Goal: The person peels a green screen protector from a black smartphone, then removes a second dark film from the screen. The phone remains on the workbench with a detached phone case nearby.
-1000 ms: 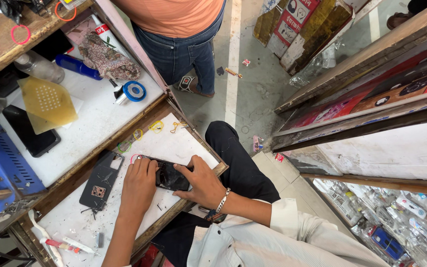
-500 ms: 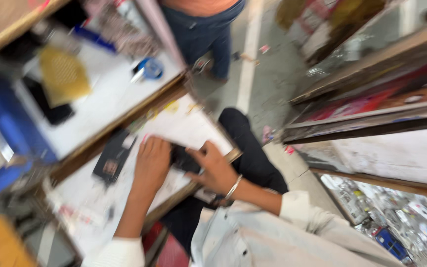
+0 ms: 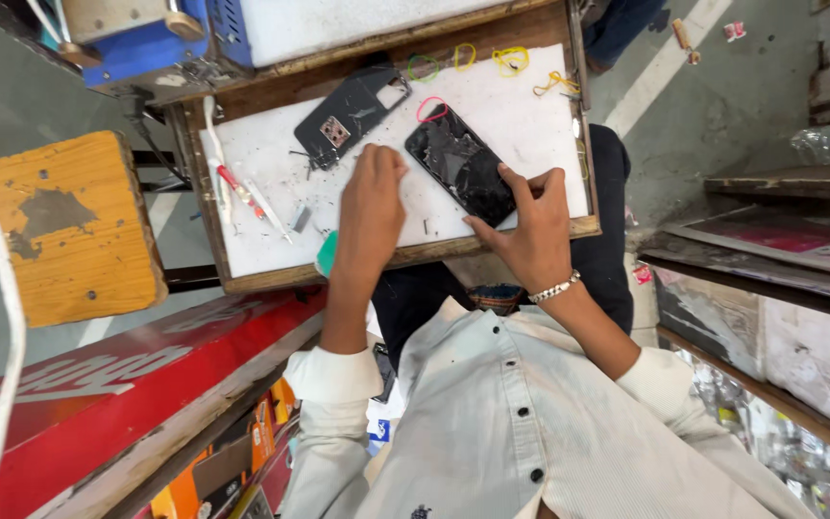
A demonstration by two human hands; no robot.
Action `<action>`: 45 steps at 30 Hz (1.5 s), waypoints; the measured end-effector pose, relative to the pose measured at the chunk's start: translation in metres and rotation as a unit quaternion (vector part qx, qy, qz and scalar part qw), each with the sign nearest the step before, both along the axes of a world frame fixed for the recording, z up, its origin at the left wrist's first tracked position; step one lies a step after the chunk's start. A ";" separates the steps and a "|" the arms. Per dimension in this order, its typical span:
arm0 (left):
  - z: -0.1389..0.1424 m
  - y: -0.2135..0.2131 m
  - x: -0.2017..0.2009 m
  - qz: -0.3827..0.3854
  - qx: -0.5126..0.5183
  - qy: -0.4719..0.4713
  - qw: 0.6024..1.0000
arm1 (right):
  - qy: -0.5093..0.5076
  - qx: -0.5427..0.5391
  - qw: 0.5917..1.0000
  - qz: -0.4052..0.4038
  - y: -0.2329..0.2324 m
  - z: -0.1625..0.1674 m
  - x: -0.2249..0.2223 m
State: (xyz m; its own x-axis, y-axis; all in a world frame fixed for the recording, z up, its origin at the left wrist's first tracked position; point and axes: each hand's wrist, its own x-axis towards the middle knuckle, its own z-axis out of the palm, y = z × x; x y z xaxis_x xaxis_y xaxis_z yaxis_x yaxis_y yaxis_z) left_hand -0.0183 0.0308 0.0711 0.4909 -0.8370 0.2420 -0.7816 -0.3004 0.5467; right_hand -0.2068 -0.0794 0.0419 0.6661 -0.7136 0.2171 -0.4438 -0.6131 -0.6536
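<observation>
A black phone (image 3: 461,163) with a cracked screen lies slanted on a white work board (image 3: 521,125). My right hand (image 3: 530,226), a bracelet on its wrist, grips the phone's near end with thumb and fingers. To the phone's left, my left hand (image 3: 372,197) rests knuckles-up on the board with curled fingers; what it holds is hidden. A teal piece (image 3: 327,255) sticks out beside its wrist at the board's near edge. A pink rubber band (image 3: 431,109) lies at the phone's far end.
A black phone back cover (image 3: 353,115) lies on the far left of the board, with thin tools (image 3: 242,192) beside it and several rubber bands (image 3: 511,60) along the far edge. A blue machine (image 3: 156,34), a wooden stool (image 3: 64,226) and a red signboard (image 3: 98,384) stand to the left.
The camera has swung hard, so the board now fills the top of the view. Both hands stay at the phone; my left hand now sits on the board beside it.
</observation>
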 end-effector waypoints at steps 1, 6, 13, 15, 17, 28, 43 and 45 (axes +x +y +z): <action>0.000 0.005 0.000 0.012 0.016 0.000 1.000 | -0.001 0.003 1.000 0.001 0.000 0.000 -0.001; -0.001 0.013 0.008 0.056 0.090 -0.025 0.994 | 0.002 -0.014 1.000 0.002 0.002 -0.003 -0.003; -0.005 -0.007 -0.004 0.018 0.000 0.110 0.994 | 0.012 -0.024 1.000 0.005 0.002 -0.005 -0.002; -0.009 -0.018 -0.013 -0.016 -0.048 0.195 0.979 | 0.015 -0.018 1.000 0.001 0.002 -0.006 -0.002; -0.014 -0.030 -0.016 -0.044 -0.062 0.145 0.987 | 0.017 -0.019 1.000 0.000 0.002 -0.007 -0.002; -0.025 -0.059 -0.006 -0.146 0.050 -0.099 0.983 | 0.006 -0.018 1.000 0.002 0.002 -0.005 -0.002; -0.015 -0.011 0.016 0.021 -0.031 0.162 0.986 | -0.003 -0.019 1.000 0.010 0.000 -0.005 -0.005; -0.010 0.003 0.016 0.118 -0.034 0.202 0.972 | 0.004 -0.019 1.000 0.010 -0.001 -0.006 -0.005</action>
State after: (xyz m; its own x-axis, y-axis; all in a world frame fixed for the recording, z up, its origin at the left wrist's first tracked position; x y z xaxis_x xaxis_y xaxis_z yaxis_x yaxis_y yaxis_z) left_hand -0.0019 0.0335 0.0614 0.7338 -0.6781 0.0410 -0.4130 -0.3975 0.8194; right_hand -0.2115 -0.0805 0.0363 0.6815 -0.6922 0.2374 -0.4375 -0.6455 -0.6260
